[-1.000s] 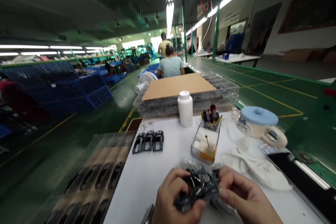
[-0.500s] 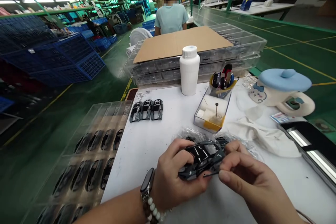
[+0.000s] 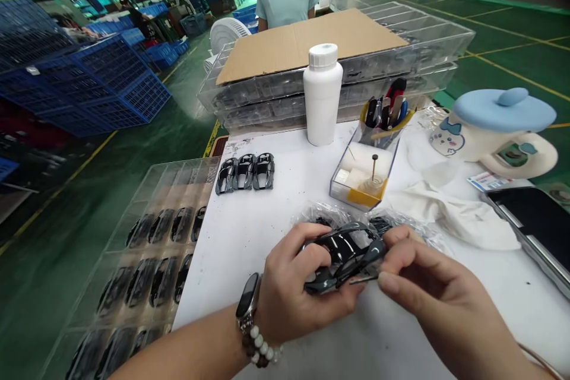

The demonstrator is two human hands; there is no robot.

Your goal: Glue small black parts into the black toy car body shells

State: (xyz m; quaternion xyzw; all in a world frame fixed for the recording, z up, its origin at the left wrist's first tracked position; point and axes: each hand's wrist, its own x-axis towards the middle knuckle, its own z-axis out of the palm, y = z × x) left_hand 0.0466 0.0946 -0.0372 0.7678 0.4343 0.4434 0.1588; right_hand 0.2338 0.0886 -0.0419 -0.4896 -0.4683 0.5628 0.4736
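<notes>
A glossy black and grey toy car body [image 3: 345, 252] is gripped in my left hand [image 3: 296, 282], its fingers and thumb wrapped round the left end. At the car body's right end, my right hand [image 3: 423, 282] pinches a thin dark strip [image 3: 364, 279] between thumb and forefinger, close to the lower edge. Clear plastic bags [image 3: 323, 214] with small black parts lie just behind the car body. Three similar car bodies [image 3: 244, 172] stand side by side on the white table [image 3: 249, 237].
Left of the table, a divided tray [image 3: 145, 190] holds several car bodies. Behind stand a white bottle [image 3: 323, 95], a clear box [image 3: 363, 175] with pens, and stacked trays [image 3: 276, 86] under cardboard. At right are a lidded mug [image 3: 494, 130], a white cloth [image 3: 454, 214] and a phone-like device [image 3: 534, 231].
The view has tilted down a little, so the background sits higher in the picture. Both hands keep hold of the car body and strip, with only a slight shift.
</notes>
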